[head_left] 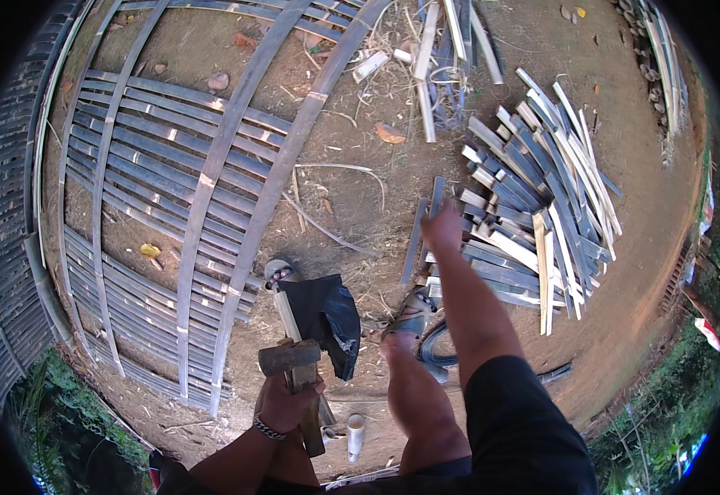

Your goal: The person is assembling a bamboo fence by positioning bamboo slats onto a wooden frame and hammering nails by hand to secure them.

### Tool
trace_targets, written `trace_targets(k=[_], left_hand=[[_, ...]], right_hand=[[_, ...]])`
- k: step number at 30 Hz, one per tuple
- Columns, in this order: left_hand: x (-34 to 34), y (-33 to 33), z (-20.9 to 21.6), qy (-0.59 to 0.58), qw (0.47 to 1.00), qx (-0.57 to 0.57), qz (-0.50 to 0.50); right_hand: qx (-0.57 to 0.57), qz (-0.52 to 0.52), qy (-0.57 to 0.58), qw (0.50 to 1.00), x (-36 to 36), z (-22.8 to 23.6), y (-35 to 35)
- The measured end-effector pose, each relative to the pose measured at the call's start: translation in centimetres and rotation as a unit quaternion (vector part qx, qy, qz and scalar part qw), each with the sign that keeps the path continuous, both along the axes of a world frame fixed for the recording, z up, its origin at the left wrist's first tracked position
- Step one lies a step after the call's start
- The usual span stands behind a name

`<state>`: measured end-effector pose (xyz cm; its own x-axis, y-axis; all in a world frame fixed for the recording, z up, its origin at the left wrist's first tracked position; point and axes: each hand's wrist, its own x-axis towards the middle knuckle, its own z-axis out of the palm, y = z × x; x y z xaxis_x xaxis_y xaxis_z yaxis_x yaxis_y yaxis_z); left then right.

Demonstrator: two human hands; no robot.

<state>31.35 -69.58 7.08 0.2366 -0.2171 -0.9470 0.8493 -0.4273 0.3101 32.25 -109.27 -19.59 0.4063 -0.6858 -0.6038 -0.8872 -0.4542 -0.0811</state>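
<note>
"Markings first?"

"Red-and-white scrap (711, 338) at far right: too small to read. Black sheet (315, 309) near the feet: shows pale sheen, cannot tell print from glare."

"Next, hammer (288, 357). Where against the grip?"

"In left hand (288, 404). Clamped round the handle just below the head, fingers wrapped. Carries the head crosswise above the fist; runs on down past it toward the lower edge. Pale strip (285, 313) just beyond the head: cannot tell if held too."

"And right hand (442, 227)?"

"Stretched forward, over the near end of a dark strip (437, 195), just left of the strip pile (518, 188). Cannot tell fingers apart or together, nor any contact."

"Ground around?"

"Bare soil, littered with shavings. Right foot (412, 318) in a sandal, black coil (436, 351) just beside. Pale tube (355, 437) right of the hammer handle. Off to the left, slatted frame (207, 177), long strips crossing narrower slats."
</note>
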Motion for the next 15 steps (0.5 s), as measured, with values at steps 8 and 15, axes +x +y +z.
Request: trace_targets(k=[8, 15], left_hand=[[0.6, 0.7, 0.0, 0.022, 1.000, 0.007, 0.009], [0.3, 1.2, 0.2, 0.025, 0.999, 0.001, 0.041]], right_hand=[[-0.056, -0.068, 0.019, 0.996, -4.7, -2.8, 7.0], [-0.029, -0.127, 0.004, 0.991, -3.1, -3.6, 5.9]])
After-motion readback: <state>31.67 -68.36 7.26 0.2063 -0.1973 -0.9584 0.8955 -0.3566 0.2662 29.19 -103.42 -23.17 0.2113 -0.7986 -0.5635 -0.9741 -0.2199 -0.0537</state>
